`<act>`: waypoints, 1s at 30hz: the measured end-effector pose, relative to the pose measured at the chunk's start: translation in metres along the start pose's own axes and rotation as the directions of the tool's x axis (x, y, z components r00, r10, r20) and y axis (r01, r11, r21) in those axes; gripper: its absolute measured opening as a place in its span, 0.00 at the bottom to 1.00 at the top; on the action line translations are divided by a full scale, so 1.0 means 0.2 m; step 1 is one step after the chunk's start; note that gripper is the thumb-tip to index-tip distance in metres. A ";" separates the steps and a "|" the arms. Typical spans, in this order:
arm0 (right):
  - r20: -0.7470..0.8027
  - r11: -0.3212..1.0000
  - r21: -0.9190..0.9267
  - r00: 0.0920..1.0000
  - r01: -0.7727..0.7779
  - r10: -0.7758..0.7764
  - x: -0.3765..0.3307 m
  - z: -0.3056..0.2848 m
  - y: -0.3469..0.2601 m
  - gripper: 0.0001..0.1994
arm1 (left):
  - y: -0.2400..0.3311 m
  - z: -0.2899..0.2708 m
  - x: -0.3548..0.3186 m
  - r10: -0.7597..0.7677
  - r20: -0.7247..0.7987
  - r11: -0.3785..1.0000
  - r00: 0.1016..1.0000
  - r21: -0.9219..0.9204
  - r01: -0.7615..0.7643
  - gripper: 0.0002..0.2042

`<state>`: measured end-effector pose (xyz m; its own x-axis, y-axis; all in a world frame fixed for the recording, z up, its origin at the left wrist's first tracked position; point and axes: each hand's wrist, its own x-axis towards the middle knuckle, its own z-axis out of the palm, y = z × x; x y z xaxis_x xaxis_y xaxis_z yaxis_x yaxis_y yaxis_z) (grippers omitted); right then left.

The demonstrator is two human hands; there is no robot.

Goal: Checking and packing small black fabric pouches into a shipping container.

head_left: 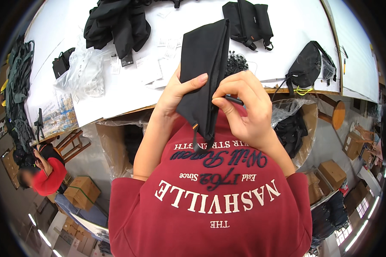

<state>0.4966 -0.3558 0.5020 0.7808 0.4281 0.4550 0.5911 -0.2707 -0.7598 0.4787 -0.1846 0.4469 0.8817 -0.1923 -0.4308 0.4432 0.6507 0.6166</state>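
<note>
We grip the black pouch [203, 73] in our left hand [176, 92]; our right hand [244, 107] pinches a thin black tool [233, 100] at three o'clock; finished bags lie on the desk [128, 92].

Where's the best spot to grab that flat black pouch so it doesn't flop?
Probably at mid-body of the flat black pouch, pinched across its thin sides from the left, as the left hand does. It stands upright and thin, so a thumb-and-fingers pinch steadies it, leaving the right hand free.

Bright, even overhead light bleaches the white table [287, 25], while fisheye bending and dark vignetting spoil the rim.
</note>
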 end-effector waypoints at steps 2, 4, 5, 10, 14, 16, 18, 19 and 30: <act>-0.019 0.999 0.019 0.999 0.048 -0.047 0.01 0.01 -0.01 0.09 | -0.01 -0.01 0.01 0.040 -0.052 0.999 0.998 -0.023 -0.041 0.24; 0.021 0.999 0.033 0.999 0.040 -0.041 -0.01 0.03 -0.03 0.09 | 0.00 -0.04 0.02 -0.022 -0.130 0.975 0.991 -0.223 -0.007 0.21; 0.068 0.998 0.050 0.997 0.035 -0.038 -0.03 0.04 -0.04 0.09 | 0.02 -0.05 0.07 0.021 -0.095 0.960 0.995 -0.276 -0.046 0.11; 0.173 0.984 0.163 0.984 -0.068 0.040 -0.06 0.06 -0.02 0.08 | -0.05 -0.08 0.05 0.106 -0.048 0.986 0.993 -0.123 -0.111 0.13; -0.112 0.972 0.049 0.965 -0.231 0.235 0.05 -0.01 -0.01 0.04 | -0.02 -0.02 0.00 0.083 0.028 0.973 0.996 0.213 -0.087 0.38; -0.229 0.978 0.003 0.952 -0.206 0.202 0.11 -0.08 0.06 0.04 | -0.01 0.03 -0.04 -0.017 0.041 0.983 0.999 0.181 0.009 0.36; -0.192 0.988 -0.076 0.975 -0.133 0.116 0.14 -0.09 0.07 0.05 | -0.01 0.05 -0.04 -0.071 0.038 0.990 0.997 0.122 0.066 0.35; -0.146 0.984 -0.133 0.984 -0.122 0.102 0.13 -0.08 0.06 0.05 | -0.01 0.05 -0.04 -0.090 -0.011 0.996 0.996 0.014 0.090 0.32; 0.266 0.949 0.089 0.925 -0.302 0.270 0.00 0.06 0.00 0.05 | -0.05 -0.03 0.02 -0.054 -0.184 0.963 0.982 -0.271 0.002 0.15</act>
<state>0.4934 -0.3455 0.4959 0.8283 0.5525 0.0926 0.3069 -0.3092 -0.9001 0.4772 -0.1882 0.4344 0.8117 -0.0892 -0.5772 0.3849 0.8250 0.4138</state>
